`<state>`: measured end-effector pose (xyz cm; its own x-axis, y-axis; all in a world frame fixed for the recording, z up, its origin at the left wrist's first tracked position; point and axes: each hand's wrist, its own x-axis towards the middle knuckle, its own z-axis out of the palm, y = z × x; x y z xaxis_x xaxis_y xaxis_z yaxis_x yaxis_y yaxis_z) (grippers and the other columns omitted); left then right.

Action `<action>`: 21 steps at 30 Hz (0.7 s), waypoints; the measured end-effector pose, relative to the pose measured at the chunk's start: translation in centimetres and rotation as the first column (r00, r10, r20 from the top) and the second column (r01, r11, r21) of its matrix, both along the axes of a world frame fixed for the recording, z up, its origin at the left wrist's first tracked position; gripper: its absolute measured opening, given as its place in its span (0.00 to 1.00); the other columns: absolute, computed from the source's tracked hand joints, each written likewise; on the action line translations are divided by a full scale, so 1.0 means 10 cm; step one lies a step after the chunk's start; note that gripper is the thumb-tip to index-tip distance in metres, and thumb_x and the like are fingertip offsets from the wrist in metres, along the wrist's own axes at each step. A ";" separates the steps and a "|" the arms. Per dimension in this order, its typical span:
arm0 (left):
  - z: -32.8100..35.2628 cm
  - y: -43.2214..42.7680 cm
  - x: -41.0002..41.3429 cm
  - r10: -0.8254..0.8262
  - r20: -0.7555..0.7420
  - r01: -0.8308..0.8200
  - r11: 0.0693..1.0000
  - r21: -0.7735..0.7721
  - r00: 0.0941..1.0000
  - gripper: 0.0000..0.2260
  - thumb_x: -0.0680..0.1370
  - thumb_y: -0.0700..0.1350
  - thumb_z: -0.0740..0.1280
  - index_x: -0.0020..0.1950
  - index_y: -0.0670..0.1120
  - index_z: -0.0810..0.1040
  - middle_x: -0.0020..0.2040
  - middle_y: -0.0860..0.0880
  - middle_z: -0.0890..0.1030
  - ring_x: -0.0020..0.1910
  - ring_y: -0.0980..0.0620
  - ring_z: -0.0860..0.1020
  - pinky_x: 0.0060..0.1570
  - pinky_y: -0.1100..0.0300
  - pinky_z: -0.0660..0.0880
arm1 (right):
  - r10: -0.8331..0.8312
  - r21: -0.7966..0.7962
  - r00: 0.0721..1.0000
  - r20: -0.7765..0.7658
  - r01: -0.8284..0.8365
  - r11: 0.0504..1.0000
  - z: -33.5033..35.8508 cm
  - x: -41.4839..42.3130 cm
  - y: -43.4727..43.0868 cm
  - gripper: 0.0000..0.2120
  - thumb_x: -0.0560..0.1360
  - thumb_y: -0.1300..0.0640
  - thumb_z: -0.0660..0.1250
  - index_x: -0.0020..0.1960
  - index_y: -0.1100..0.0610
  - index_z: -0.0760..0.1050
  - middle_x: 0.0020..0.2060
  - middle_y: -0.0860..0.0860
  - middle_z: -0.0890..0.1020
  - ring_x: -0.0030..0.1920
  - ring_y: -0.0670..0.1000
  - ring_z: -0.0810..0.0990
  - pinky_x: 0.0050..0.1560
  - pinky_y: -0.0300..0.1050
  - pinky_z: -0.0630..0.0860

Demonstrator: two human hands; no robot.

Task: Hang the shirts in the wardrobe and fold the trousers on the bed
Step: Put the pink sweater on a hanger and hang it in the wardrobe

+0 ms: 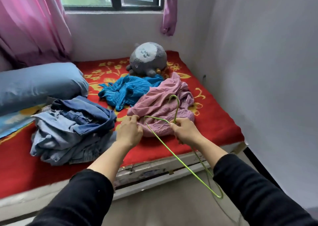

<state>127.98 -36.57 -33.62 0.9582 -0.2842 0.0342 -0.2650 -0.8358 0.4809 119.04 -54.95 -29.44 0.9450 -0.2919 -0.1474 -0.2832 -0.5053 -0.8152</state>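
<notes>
A crumpled pink shirt lies on the red bed near its front edge. My left hand pinches the shirt's near left edge. My right hand grips a thin green wire hanger at the base of its hook, over the shirt's near side; the hanger's long side slants down past the bed's edge. Behind the pink shirt lies a bright blue shirt. To the left sits a heap of blue denim trousers. The wardrobe is out of view.
A grey plush toy sits at the back of the bed under the window. A light blue pillow lies at the left. Pink curtains hang at the back left. A white wall borders the bed's right side.
</notes>
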 end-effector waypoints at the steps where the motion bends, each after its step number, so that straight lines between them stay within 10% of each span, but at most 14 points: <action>1: -0.04 -0.12 0.14 -0.007 -0.015 0.007 1.000 0.010 1.000 0.19 0.77 0.43 0.60 0.68 0.44 0.69 0.65 0.40 0.72 0.65 0.41 0.68 0.65 0.52 0.63 | -0.015 -0.005 0.999 -0.028 0.015 1.000 -0.03 0.12 -0.12 0.14 0.78 0.58 0.62 0.34 0.54 0.70 0.24 0.51 0.73 0.21 0.48 0.72 0.24 0.40 0.69; 10: -0.56 -1.21 1.37 -0.014 -0.140 0.028 0.995 0.094 0.990 0.21 0.77 0.45 0.61 0.70 0.42 0.68 0.68 0.39 0.69 0.67 0.40 0.66 0.67 0.50 0.63 | -0.179 -0.066 0.965 -0.193 0.169 0.983 -0.52 1.54 -1.28 0.19 0.74 0.58 0.65 0.26 0.56 0.65 0.20 0.56 0.71 0.17 0.49 0.71 0.21 0.38 0.68; 21: -1.46 -2.13 2.74 0.234 -0.398 -0.196 0.971 0.134 0.887 0.20 0.76 0.45 0.61 0.68 0.43 0.69 0.68 0.40 0.68 0.65 0.39 0.66 0.65 0.49 0.64 | 0.022 -0.155 0.940 -0.340 -0.079 0.985 -1.32 3.40 -2.57 0.22 0.82 0.52 0.56 0.33 0.62 0.73 0.33 0.62 0.76 0.44 0.63 0.79 0.39 0.47 0.61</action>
<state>155.43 -57.87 -48.22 0.9197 -0.0534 -0.3889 0.1297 -0.8937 0.4295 153.01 -80.67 -42.59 0.8625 -0.2923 -0.4131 -0.4968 -0.6444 -0.5814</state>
